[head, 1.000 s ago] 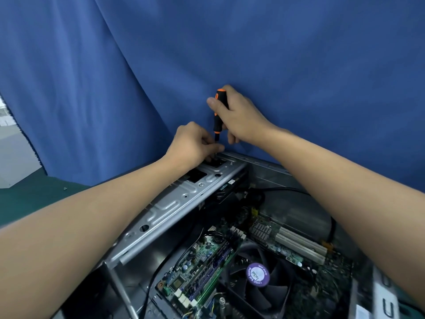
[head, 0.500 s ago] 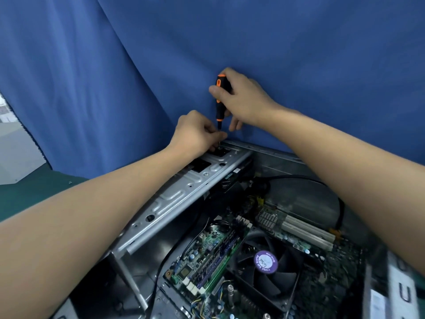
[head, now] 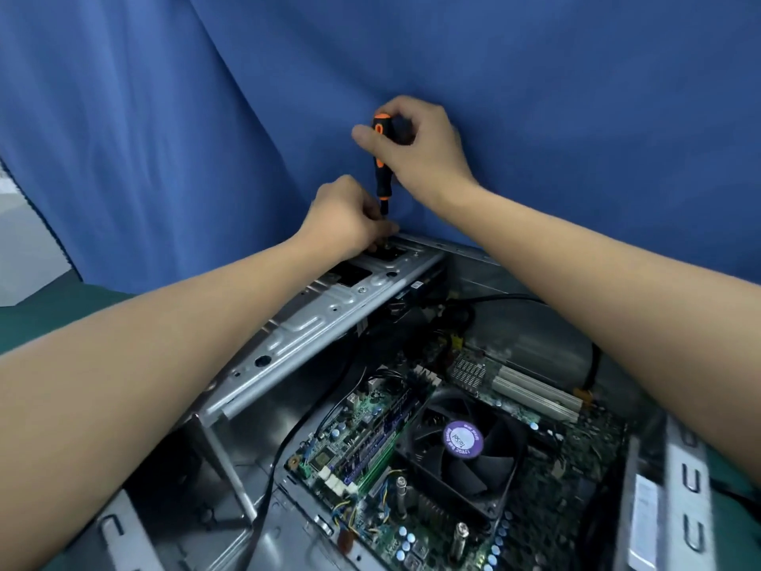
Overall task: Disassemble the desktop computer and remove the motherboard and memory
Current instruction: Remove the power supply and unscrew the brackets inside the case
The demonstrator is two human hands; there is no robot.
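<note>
Green motherboard (head: 362,443) lies flat inside the open grey metal case (head: 514,335). It looks light, stiff and fragile; lift it by its edges. Right hand (head: 416,146) grips the orange-and-black screwdriver (head: 381,175); left hand (head: 346,218) pinches its shaft above the steel bracket (head: 321,319).

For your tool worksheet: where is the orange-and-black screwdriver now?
In the head view, upper centre: the orange-and-black screwdriver stands upright in the right hand, its tip at the grey metal bracket beside the left hand.
</note>
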